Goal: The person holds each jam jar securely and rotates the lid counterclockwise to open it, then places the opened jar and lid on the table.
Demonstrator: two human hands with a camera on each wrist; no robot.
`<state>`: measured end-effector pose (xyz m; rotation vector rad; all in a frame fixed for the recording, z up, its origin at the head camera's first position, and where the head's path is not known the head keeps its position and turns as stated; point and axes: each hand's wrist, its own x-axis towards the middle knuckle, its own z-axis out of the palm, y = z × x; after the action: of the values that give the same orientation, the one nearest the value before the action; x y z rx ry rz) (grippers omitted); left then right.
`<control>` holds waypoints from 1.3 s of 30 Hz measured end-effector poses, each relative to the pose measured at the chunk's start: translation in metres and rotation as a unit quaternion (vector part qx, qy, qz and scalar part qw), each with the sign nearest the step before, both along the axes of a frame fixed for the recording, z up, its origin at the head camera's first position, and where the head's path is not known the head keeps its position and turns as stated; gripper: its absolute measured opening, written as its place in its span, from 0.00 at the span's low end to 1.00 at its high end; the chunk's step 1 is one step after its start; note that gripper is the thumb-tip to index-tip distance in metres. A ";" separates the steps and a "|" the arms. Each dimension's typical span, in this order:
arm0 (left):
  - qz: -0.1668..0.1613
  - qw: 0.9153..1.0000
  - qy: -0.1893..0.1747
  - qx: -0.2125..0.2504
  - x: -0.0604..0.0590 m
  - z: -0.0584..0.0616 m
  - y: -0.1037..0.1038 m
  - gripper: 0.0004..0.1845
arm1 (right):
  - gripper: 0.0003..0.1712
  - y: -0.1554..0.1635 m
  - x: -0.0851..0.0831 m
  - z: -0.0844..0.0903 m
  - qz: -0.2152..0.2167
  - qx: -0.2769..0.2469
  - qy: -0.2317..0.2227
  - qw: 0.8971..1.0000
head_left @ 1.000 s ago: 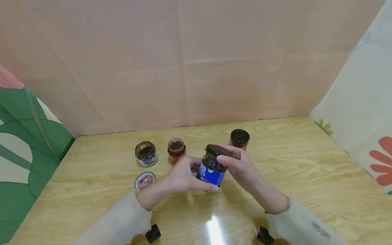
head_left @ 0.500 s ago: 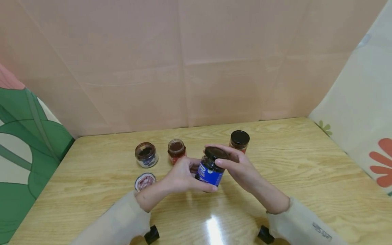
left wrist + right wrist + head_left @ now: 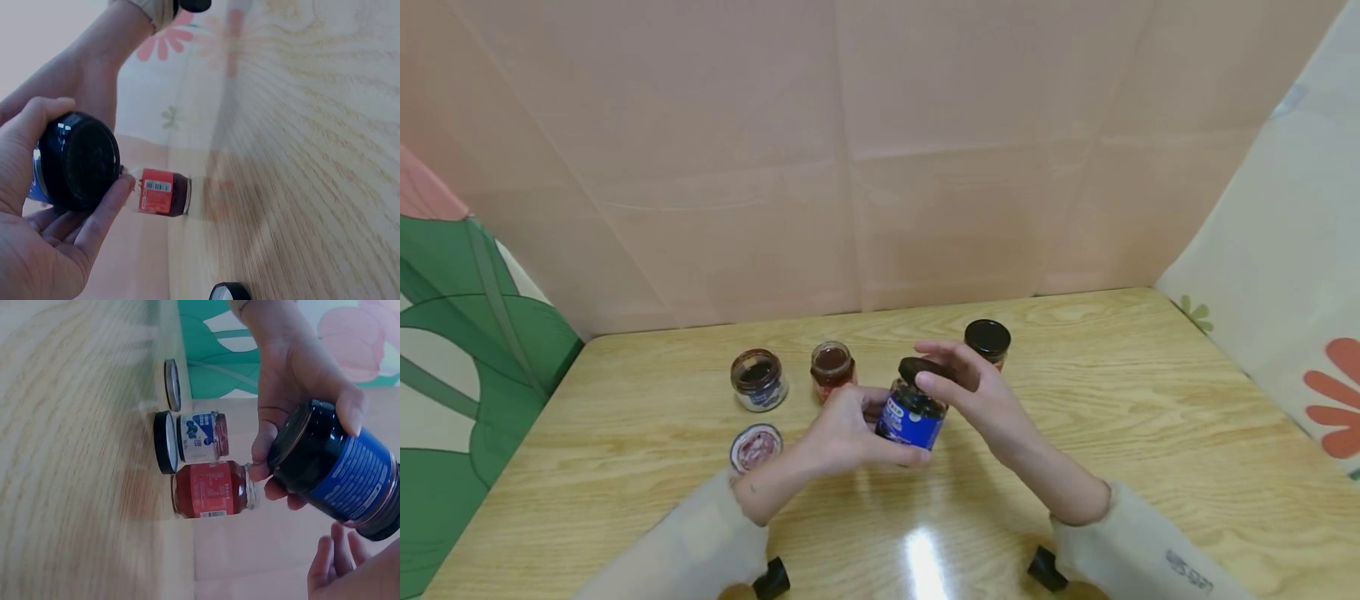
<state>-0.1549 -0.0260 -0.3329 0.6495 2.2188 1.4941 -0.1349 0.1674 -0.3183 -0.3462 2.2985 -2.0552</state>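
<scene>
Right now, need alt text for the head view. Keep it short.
Above a wooden table, a person's left hand grips a blue-labelled jar while the right hand holds its black lid, tilted at the jar's mouth. Behind stand two open jars and a black-capped jar; a loose lid lies to the left.

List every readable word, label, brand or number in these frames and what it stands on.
No text reads clearly.
Blue-label jar: white print, too blurred.
Red-label jar: barcode and print, too small.
Small blue-and-white jar: print unreadable.
Right sleeve: dark lettering, too small to read.
</scene>
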 end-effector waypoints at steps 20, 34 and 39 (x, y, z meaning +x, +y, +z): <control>0.029 0.999 0.025 -0.027 0.003 0.000 0.003 0.24 | 0.23 -0.004 0.003 0.003 -0.094 0.064 -0.048 0.992; 0.015 1.000 0.008 -0.015 0.001 -0.001 -0.003 0.25 | 0.25 0.006 0.000 0.000 -0.015 0.013 -0.013 1.000; 0.005 1.000 0.016 -0.018 0.001 0.000 -0.004 0.25 | 0.27 0.017 -0.006 -0.001 0.094 -0.048 -0.016 0.994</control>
<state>-0.1538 -0.0303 -0.3329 0.6565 2.2715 1.4552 -0.1413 0.1840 -0.3196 -0.5096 2.0650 -2.0656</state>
